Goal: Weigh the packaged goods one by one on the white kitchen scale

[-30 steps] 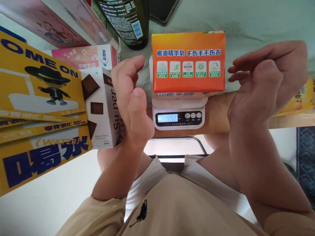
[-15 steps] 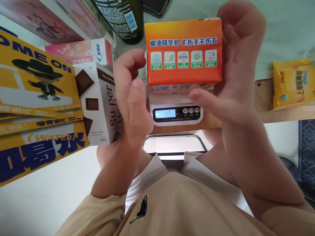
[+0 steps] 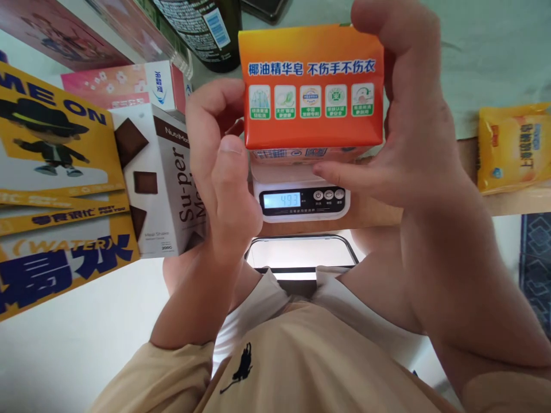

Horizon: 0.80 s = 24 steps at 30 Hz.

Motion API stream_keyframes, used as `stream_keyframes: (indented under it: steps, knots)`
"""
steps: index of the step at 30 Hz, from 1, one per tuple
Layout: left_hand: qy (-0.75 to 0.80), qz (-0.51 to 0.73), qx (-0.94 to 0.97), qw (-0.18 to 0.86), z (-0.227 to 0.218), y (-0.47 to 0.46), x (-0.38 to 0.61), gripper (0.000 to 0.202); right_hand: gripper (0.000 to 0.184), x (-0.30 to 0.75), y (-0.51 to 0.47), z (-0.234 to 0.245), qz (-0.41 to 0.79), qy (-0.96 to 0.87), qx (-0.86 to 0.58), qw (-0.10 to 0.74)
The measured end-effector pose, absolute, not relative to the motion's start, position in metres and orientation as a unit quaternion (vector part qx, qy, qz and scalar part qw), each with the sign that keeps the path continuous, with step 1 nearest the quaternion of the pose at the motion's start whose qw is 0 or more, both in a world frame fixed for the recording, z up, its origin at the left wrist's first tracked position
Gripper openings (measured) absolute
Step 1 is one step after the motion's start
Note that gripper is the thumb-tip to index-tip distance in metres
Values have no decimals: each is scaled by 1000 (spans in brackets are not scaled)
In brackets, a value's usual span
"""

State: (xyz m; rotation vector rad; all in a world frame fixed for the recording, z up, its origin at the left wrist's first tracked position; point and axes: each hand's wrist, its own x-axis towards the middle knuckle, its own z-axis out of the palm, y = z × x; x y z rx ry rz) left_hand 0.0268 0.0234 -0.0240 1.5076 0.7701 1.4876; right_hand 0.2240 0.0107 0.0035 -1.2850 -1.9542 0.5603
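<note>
An orange multi-pack of coconut-oil soap [image 3: 312,129] rests on a small white kitchen scale [image 3: 258,212], whose lit display reads 493 or 49.3. My right hand [image 3: 413,126] wraps around the pack's right side, its fingers over the far top corner and its thumb along the lower front. My left hand [image 3: 228,166] is at the pack's left edge, fingers loosely bent and thumb apart from them. Its fingertips reach the pack's edge; whether they press on it I cannot make out. The pack covers most of the weighing plate.
To the left stand a white Super meal shake box [image 3: 161,189], a pink box [image 3: 124,86] and a yellow printed carton [image 3: 55,155]. A dark bottle [image 3: 206,34] is behind. A yellow soap packet [image 3: 514,149] lies at the right, near the table's wooden front edge [image 3: 374,211].
My right fingers have come over the pack's far right corner. The whole view has shifted slightly, with things appearing a little further left. The display reading looks the same.
</note>
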Motion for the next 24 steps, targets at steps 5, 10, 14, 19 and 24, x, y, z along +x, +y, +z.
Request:
stream_keyframes:
  steps: [5, 10, 14, 19, 24]
  knots:
    - [310, 610, 579, 442, -25, 23, 29, 33, 71, 216, 16, 15, 206, -751, -533, 332]
    - [319, 623, 575, 423, -26, 25, 30, 31, 56, 214, 18, 21, 178, -743, -570, 301]
    - [318, 626, 581, 412, -28, 25, 30, 28, 60, 216, 16, 26, 201, -742, -576, 277]
    - [316, 625, 592, 399, -30, 27, 29, 36, 62, 213, 16, 30, 195, -744, -589, 247]
    - [341, 642, 567, 387, -27, 24, 29, 39, 58, 217, 6, 23, 131, -737, -582, 319]
